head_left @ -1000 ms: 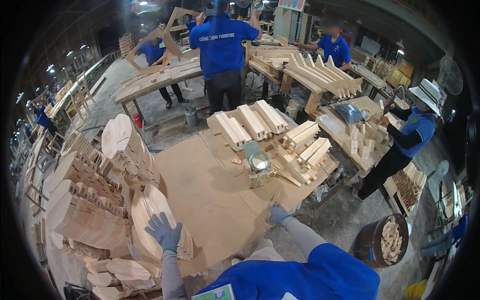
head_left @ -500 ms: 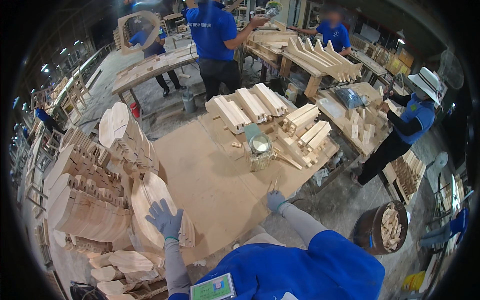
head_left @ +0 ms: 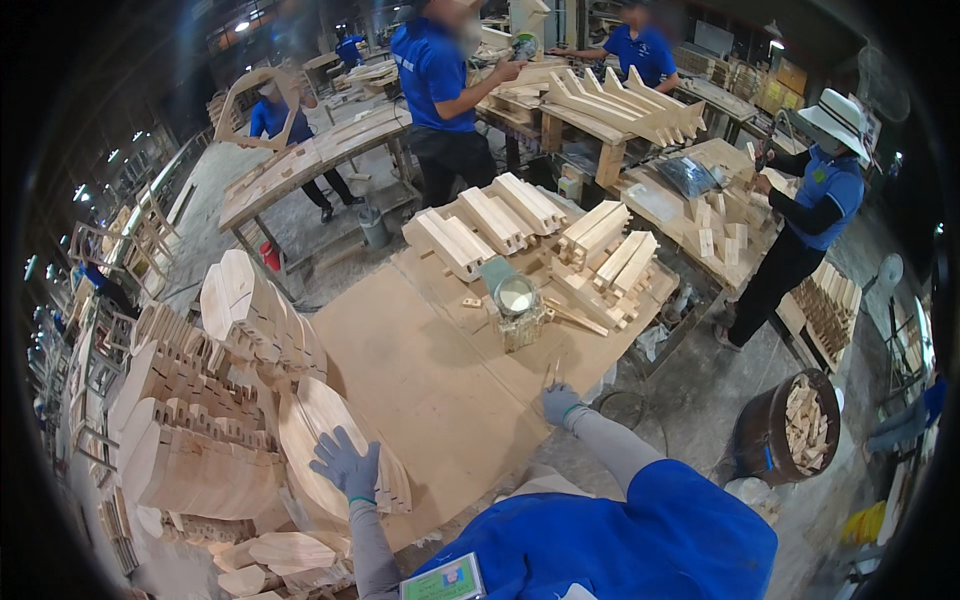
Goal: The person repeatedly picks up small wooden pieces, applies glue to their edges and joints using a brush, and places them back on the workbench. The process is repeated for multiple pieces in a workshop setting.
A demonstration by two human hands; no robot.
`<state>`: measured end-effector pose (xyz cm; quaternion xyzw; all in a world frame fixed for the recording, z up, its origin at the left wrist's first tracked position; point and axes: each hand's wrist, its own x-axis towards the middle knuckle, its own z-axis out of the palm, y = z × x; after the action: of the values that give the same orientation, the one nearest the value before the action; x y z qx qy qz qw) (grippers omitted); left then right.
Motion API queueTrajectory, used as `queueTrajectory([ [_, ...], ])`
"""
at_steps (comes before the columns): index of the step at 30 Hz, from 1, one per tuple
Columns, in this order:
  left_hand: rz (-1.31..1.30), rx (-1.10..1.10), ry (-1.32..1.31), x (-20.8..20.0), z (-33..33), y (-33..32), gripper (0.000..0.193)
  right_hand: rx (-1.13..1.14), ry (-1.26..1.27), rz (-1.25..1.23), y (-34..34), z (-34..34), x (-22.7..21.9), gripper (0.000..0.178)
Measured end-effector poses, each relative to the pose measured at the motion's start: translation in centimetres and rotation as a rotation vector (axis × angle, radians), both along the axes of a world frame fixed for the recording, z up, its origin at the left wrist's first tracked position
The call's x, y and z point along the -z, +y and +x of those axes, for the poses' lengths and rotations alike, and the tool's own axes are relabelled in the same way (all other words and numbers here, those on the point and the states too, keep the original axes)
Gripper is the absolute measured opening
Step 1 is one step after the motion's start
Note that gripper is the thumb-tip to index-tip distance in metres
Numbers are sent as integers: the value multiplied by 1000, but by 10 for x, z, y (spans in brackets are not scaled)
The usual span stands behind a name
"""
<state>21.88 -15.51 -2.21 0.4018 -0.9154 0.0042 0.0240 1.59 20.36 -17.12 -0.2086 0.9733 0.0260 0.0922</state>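
Note:
My left hand [head_left: 348, 467], in a grey glove, lies with fingers spread on the top piece of a stack of curved wooden panels [head_left: 318, 425] at the table's left edge. My right hand [head_left: 562, 402], gloved too, is closed at the front right edge of the table. Thin pale stick-like pieces [head_left: 552, 372] rise from its fingers; their exact kind is too small to make out. Beyond that hand stands a glue pot [head_left: 517, 300] with pale liquid inside and a greenish flap at its back. A small wooden block [head_left: 472, 302] lies left of the pot.
Bundled wooden bars [head_left: 450, 240] line the table's far side. Stacks of curved slotted wood parts [head_left: 200, 470] crowd the left. A scrap-filled barrel [head_left: 775, 440] stands at right on the floor. Co-workers in blue stand at other benches, one wearing a white hat [head_left: 840, 120].
The whole view has shifted slightly. My left hand still rests on the curved panels, and my right hand keeps its place at the table edge. A co-worker at the back has turned.

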Motion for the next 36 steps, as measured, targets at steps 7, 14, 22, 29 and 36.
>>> queueTrajectory([
  [7, -29, 18, 58, 9, 6, -3, 85, -19, 12, -14, -1, 6, -2, 34],
  [14, -39, 14, 47, 7, 6, -2, 85, 70, -206, -16, -3, -1, -3, 42],
  [22, 11, 10, 72, 4, 4, 2, 86, 60, -179, -5, 1, -3, -6, 40],
  [29, -4, 16, 91, 9, 8, -2, 85, 41, -211, -9, -2, 1, -17, 40],
  [36, 5, 16, 85, 8, 6, -1, 86, 58, -253, 0, -1, 0, -23, 40],
])
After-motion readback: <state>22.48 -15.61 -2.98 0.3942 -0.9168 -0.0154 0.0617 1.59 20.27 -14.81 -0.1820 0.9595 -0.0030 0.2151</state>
